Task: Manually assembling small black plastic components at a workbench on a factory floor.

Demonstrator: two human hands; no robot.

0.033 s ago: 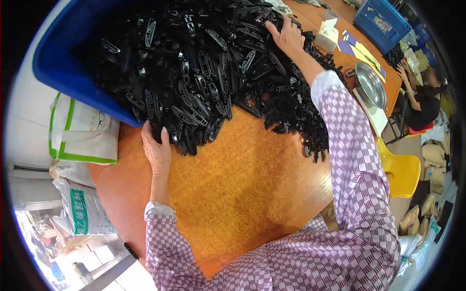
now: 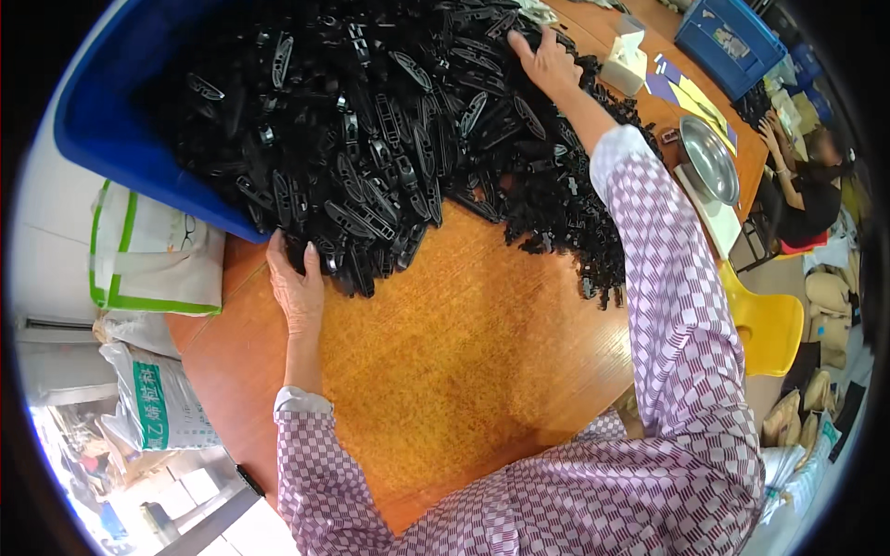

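Observation:
A large heap of black plastic parts [image 2: 380, 176], many of them long ovals with slots, spills from a tilted blue bin [image 2: 120, 139] onto the wooden table [image 2: 445, 361]. At the heap's near left edge, beside the bin's lower corner, my left hand [image 2: 298, 283] touches the parts with thumb and fingers apart. Its fingertips are partly hidden among them. My right hand [image 2: 553, 69] reaches to the far right side of the heap, thumb stretched out and fingers spread over the parts. Smaller black pieces [image 2: 579, 222] lie beneath my right forearm.
Right of the heap stand a tissue box [image 2: 624, 69] and a metal bowl [image 2: 709, 159]. A second blue bin [image 2: 730, 44] is at the far right, near another person's hand [image 2: 769, 134]. A yellow chair [image 2: 765, 324] stands beside the table; a white-green bag [image 2: 158, 264] hangs at left.

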